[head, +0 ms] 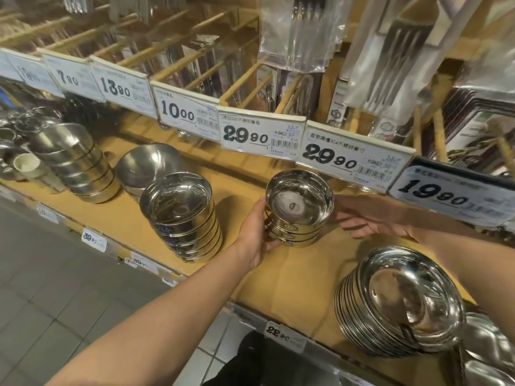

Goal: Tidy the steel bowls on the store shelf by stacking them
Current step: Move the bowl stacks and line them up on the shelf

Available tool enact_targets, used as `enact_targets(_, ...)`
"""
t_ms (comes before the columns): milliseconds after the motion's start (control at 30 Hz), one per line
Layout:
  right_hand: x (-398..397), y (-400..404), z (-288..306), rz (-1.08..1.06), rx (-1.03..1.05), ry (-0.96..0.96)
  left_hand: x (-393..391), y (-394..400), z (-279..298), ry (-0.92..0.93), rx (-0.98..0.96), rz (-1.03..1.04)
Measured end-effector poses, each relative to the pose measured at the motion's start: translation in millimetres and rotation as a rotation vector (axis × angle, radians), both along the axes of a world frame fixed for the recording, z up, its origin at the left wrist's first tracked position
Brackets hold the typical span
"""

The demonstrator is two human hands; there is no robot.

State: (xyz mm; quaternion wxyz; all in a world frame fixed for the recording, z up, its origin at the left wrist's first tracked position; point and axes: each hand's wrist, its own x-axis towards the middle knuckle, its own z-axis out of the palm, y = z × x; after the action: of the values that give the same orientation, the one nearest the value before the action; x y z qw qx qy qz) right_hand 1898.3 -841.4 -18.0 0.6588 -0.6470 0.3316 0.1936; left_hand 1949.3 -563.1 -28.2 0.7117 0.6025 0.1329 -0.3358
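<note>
A short stack (pixel 296 215) of steel bowls is standing upright on the yellow shelf (pixel 295 285), near the middle, just below the hanging price tags. Its top bowl is shining, straight-walled and round, with a small dark mark on its mirrored floor; below it, rims of more bowls are showing, each with a small label. The left hand (pixel 255 235) is gripping the stack's left side, thumb up near the top rim and fingers curling round the bottom. The right hand (pixel 367 220) is lying just right of the stack with fingers straight and spread, palm facing the bowls; whether it is touching them is not clear.

To the left, apart from the held stack, a taller stack (pixel 182 218) of wider straight-walled bowls is sitting near the shelf's front edge. Behind it a sloping-sided bowl (pixel 145 165) is leaning, tilted toward the viewer. Farther left a leaning pile (pixel 72 162) of bowls is resting on its side, with a pale cup (pixel 28 165) beside it. At the right front, a tilted pile of shallow plates (pixel 398 305) is overhanging toward the shelf's edge.

Above, a row of white price tags (pixel 260 133) is hanging from the upper shelf, reading 7.90, 13.90, 10.00, 29.90, 29.90 and 19.80. Over them, packaged cutlery (pixel 302 29) is hanging between wooden dividers. Smaller tags are lining the lower shelf's front edge. A grey tiled floor (pixel 55 288) is showing below on the left.
</note>
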Motion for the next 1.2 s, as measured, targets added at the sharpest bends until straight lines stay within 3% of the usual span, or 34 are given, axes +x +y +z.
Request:
enact_targets(100, -3, 2, 13, 0.035, 0.012, -0.027, -12, 5, -5, 0.056, 0.026, 0.009)
enact_targets(300, -90, -12, 24, -0.294, 0.074, -0.023, -81, -8, -12, 0.215, 0.096, -0.185)
enact_targets(433, -159, 7, 17, -0.375, 0.032, -0.01, -113, -40, -6, 0.176, 0.063, -0.375)
enact_targets(567, -200, 37, 3, -0.393, 0.073, -0.046, -130, -57, 3, 0.137, 0.061, -0.43)
enact_targets(767, -218, 59, 4, -0.515, 0.161, -0.149, -131, -54, 3, 0.124, 0.054, -0.447)
enact_targets(1200, -226, 65, 3, -0.49, 0.156, -0.219, -146, -61, 4, 0.07, 0.027, -0.49)
